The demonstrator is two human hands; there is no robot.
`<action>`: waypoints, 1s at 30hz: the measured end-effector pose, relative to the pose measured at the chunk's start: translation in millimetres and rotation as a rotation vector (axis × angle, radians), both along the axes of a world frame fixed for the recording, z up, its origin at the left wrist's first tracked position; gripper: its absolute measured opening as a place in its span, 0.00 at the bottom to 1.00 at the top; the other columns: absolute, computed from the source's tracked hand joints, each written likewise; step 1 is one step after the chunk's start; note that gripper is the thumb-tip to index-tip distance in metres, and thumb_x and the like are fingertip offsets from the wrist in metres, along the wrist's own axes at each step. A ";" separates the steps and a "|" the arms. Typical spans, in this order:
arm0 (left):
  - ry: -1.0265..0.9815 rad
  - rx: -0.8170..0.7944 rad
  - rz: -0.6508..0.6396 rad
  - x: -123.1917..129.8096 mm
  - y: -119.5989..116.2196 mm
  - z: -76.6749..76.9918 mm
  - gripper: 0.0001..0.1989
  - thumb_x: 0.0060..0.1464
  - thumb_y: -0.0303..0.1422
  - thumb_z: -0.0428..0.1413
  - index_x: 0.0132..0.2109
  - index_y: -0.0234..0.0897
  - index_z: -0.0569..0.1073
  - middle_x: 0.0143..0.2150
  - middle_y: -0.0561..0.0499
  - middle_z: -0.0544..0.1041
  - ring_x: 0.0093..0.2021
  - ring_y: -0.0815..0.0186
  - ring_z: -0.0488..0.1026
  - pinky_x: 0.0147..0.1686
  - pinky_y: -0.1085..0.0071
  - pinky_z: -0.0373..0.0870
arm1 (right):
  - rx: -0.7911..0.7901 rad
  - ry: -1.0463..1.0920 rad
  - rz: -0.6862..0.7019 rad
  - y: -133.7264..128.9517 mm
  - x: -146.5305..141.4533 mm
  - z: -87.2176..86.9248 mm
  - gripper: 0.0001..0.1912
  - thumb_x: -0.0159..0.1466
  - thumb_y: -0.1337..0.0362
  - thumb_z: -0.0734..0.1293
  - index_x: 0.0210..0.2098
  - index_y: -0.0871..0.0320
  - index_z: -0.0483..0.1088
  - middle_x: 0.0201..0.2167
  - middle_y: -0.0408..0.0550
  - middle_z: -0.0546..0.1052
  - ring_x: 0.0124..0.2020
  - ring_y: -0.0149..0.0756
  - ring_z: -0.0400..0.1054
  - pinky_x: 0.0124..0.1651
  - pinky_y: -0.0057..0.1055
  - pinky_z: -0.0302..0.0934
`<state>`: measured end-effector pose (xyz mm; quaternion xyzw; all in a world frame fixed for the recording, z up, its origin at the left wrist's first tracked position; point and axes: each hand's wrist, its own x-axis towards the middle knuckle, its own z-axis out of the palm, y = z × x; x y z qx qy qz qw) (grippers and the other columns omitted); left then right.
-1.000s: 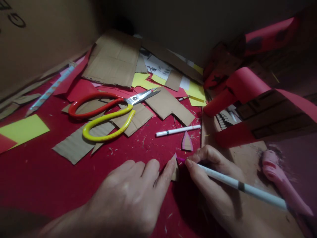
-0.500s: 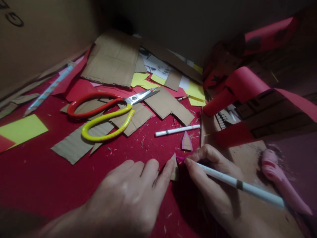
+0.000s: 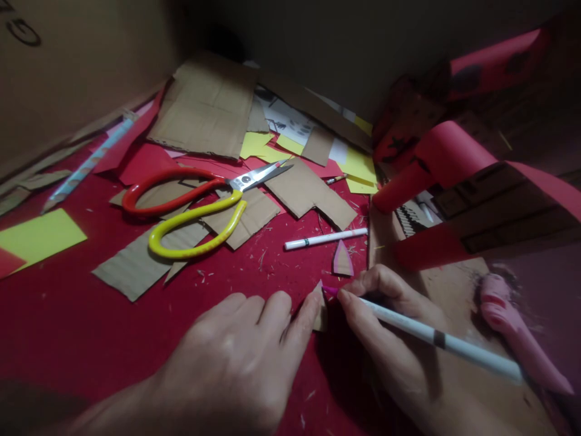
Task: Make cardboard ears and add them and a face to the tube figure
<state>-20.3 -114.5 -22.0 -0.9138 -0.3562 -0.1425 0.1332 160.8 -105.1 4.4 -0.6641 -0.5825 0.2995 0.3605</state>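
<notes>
My right hand (image 3: 394, 333) is closed around a white felt-tip pen (image 3: 408, 324) with a magenta tip. The tip touches the pointed end of a small cardboard piece (image 3: 321, 316). My left hand (image 3: 245, 357) presses that piece onto the red surface with its index finger, which covers part of it; the other fingers are curled under. Just above lies a small pointed cardboard piece (image 3: 342, 260) with pink edging. Behind it rests a white pen or cap-like stick (image 3: 324, 239).
Scissors with red and yellow handles (image 3: 197, 218) lie on cardboard scraps at left. A large cardboard sheet (image 3: 204, 109) and yellow paper (image 3: 358, 169) are behind. At right stand red paper tubes (image 3: 454, 145) on a cardboard base (image 3: 458, 284), near a pink object (image 3: 521, 339).
Almost nothing differs; both hands, the pen and the cardboard piece stay in the same place. The view has shifted very slightly.
</notes>
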 end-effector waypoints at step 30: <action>-0.043 0.016 0.008 2.3 -0.7 -5.8 0.24 0.59 0.20 0.44 0.61 0.22 0.64 0.30 0.47 0.72 0.28 0.59 0.71 0.25 0.63 0.63 | -0.084 0.003 -0.023 -3.0 -2.7 9.0 0.09 0.53 0.64 0.66 0.19 0.54 0.64 0.13 0.36 0.64 0.16 0.27 0.56 0.19 0.24 0.50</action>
